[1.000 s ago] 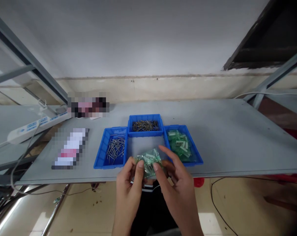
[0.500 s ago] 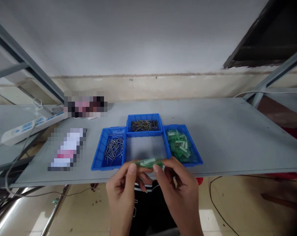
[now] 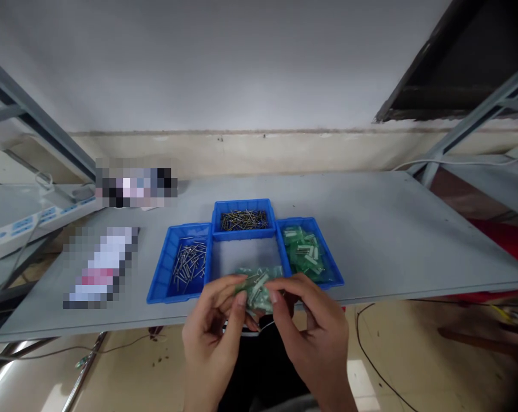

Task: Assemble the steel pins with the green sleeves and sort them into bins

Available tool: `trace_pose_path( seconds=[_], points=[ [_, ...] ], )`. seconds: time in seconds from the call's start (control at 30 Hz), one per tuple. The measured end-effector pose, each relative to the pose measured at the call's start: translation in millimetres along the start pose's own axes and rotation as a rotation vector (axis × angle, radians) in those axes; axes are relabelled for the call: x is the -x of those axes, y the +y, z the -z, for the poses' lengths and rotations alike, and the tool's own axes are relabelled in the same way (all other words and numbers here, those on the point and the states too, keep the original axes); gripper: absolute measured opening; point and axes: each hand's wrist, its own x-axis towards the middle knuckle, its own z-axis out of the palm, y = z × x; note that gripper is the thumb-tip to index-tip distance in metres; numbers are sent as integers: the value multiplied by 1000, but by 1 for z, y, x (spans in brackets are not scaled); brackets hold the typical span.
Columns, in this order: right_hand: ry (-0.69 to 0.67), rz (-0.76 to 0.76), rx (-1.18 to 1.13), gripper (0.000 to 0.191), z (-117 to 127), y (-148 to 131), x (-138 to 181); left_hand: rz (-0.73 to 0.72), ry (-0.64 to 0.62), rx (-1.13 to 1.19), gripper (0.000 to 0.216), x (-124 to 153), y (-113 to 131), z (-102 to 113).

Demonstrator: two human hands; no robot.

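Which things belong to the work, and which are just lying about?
Apparently in use:
green packet, in left hand and right hand
silvery metal pieces, darker metal pieces, more packets in blue trays

Apparently lying about:
white power strip
pixelated items

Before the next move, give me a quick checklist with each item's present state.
1. Green plastic bag held on both sides: ok, pinched by the left hand and right hand.
2. Bag mouth sealed: cannot tell, too small to make out.
3. Count of pieces inside: cannot tell, they overlap.
4. Silver nails or screws in the left blue tray: ok.
5. Darker nails or screws in the back blue tray: ok.
6. Other green bags in the right blue tray: ok.
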Motion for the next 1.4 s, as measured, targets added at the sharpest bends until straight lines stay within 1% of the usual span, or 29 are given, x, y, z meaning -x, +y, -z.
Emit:
trace_pose_path(
  seconds=[0.1, 0.13, 0.17, 0.2, 0.27, 0.33, 0.37, 0.43, 0.53, 0.6, 0.7, 0.83, 0.93, 1.0, 1.07, 1.13, 1.2, 1.23, 1.3, 1.4],
  points=[
    [253, -48, 124, 17, 10, 5, -3, 11, -32, 29, 24, -2, -1, 2],
    [322, -79, 169, 16, 14, 8, -4, 17, -32, 40, 27, -2, -2, 2],
    [354, -116, 208, 17, 20, 11, -5, 19, -31, 48, 28, -2, -2, 1],
    [345, -154, 240, 20, 25, 15, -6, 17, -31, 50, 27, -2, -2, 1],
    [271, -200, 283, 23, 33, 21, -8, 24, -36, 41, 24, 0, -1, -1],
    [203, -207, 294, 23, 39, 23, -9, 43, -27, 31, 22, 1, 0, -4],
    [197, -198, 293, 23, 40, 23, -9, 48, -21, 29, 21, 2, 0, -5],
    [229, -149, 307, 22, 41, 22, -9, 41, -16, 32, 21, 2, 0, -7],
    [261, -7, 413, 22, 41, 22, -12, 10, -23, 32, 20, 1, -1, -6],
    [217, 52, 504, 25, 41, 25, -13, -10, -15, 36, 19, 0, -3, -5],
    [154, 38, 572, 26, 40, 31, -13, -39, 10, 49, 18, 0, -5, -2],
    [230, 29, 528, 23, 39, 31, -12, -57, 64, 62, 18, 2, -5, 1],
    [285, 69, 489, 19, 40, 27, -17, -76, 89, 91, 19, 1, -4, 3],
    [296, 95, 512, 22, 42, 27, -24, -76, 90, 96, 20, 0, -4, 5],
    [247, 118, 588, 31, 44, 30, -32, -84, 95, 97, 21, 0, -3, 7],
    [132, 139, 676, 37, 44, 36, -40, -103, 97, 97, 22, -1, -2, 10],
    [5, 157, 736, 35, 42, 45, -44, -128, 100, 92, 23, -1, 0, 14],
    [-35, 166, 753, 32, 41, 49, -45, -141, 106, 88, 23, -1, 1, 16],
    [-58, 188, 779, 30, 40, 56, -44, -164, 144, 79, 23, -1, 4, 21],
    [-22, 226, 800, 29, 40, 63, -43, -193, 261, 72, 23, -4, 8, 28]
  ],
)
